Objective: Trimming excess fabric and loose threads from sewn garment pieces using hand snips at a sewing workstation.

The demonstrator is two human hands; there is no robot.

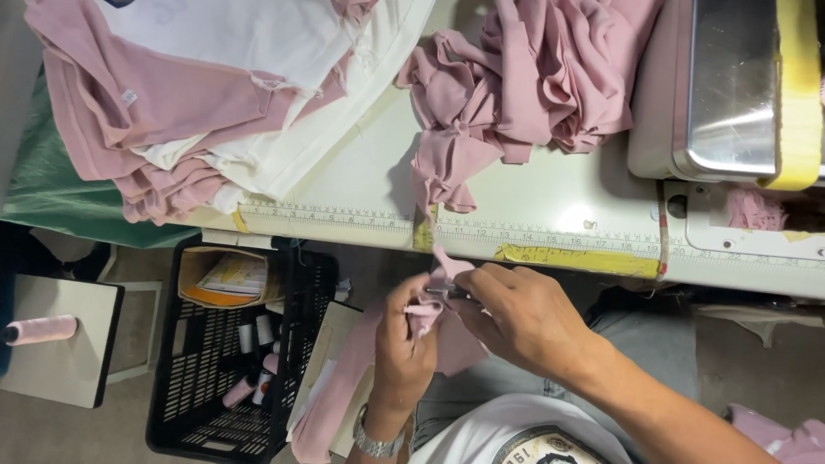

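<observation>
Left hand (pixel 404 339) closed on soft pink cloth strip (pixel 344 387), long and floppy, hung down-left over the lap below the table edge, right hand (pixel 524 318) pinched around small metal snips (pixel 447 292), pointed left.

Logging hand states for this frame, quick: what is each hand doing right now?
Left hand: closed, pinching the pink fabric strip.
Right hand: closed on the same strip, with a small metal tool at its fingertips.
</observation>
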